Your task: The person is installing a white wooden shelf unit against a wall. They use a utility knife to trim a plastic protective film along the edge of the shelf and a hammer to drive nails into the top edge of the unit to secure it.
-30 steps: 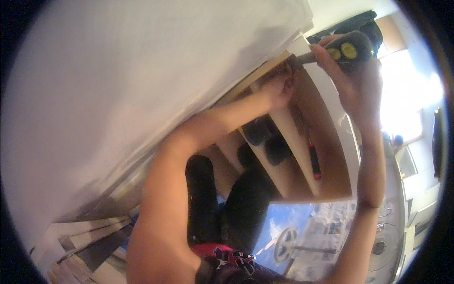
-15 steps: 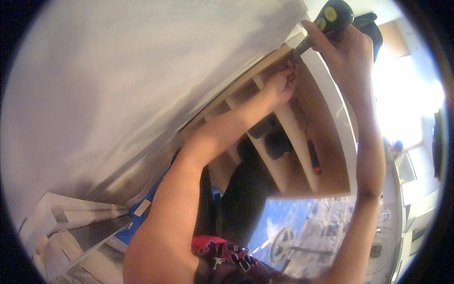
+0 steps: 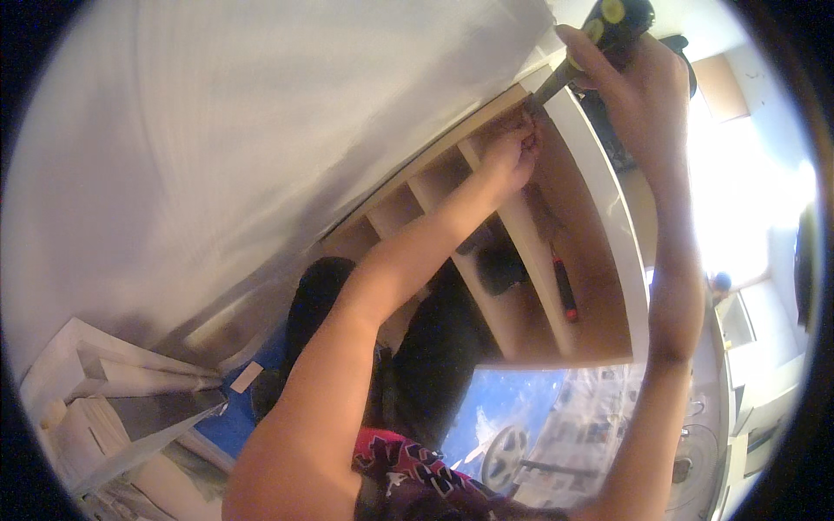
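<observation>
My right hand (image 3: 647,87) grips a black tool (image 3: 627,17) with round yellow marks, its exact kind unclear. The tool's narrow dark nose (image 3: 552,84) slants down to the far corner of a slatted wooden frame (image 3: 508,108). Close beneath that tip, my left hand (image 3: 512,156) has its fingers bunched together at the corner. Whatever they pinch, if anything, is too small to make out. On the brown panel inside the frame lies a red-and-black handled tool (image 3: 565,291), perhaps a screwdriver.
A pale wall or sheet (image 3: 217,130) rises along the left. Pale slats (image 3: 482,308) cross the frame, with dark objects (image 3: 501,271) between them. My dark-clothed leg (image 3: 439,347) is within the frame. White boards (image 3: 113,373) stand lower left; a white wheel-like part (image 3: 508,456) lies below.
The view has shifted slightly. The black tool's nose appears a little steeper against the corner, and both hands stay at nearly the same place.
</observation>
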Demonstrator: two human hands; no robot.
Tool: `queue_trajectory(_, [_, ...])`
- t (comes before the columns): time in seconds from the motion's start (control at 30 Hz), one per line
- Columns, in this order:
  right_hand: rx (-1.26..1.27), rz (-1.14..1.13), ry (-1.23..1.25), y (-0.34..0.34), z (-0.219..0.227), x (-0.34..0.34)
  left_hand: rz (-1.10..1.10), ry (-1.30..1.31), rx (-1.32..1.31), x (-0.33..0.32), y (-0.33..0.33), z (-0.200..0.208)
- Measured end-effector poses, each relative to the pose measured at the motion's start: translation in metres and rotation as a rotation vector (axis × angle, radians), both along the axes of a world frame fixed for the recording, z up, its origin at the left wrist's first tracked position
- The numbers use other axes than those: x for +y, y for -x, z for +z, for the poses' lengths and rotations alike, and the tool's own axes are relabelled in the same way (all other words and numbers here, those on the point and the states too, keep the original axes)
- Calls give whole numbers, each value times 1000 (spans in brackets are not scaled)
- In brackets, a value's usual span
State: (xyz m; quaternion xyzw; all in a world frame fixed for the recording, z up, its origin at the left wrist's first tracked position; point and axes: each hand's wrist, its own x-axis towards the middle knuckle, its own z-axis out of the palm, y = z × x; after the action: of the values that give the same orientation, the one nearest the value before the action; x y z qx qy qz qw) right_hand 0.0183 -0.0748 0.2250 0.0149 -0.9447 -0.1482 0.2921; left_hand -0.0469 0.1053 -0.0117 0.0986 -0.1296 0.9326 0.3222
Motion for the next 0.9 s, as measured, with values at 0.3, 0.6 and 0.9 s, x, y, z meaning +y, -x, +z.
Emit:
queue_trajectory(0.3, [-64, -48, 79, 4, -6, 21, -142, 6, -70, -30, 1, 17])
queue_trajectory(0.6, [48, 134, -77, -9, -14, 5, -82, -63, -131, 3, -4, 7])
queue_trajectory(0.9, [4, -86, 63, -24, -15, 12, -206, -179, -146, 26, -16, -3])
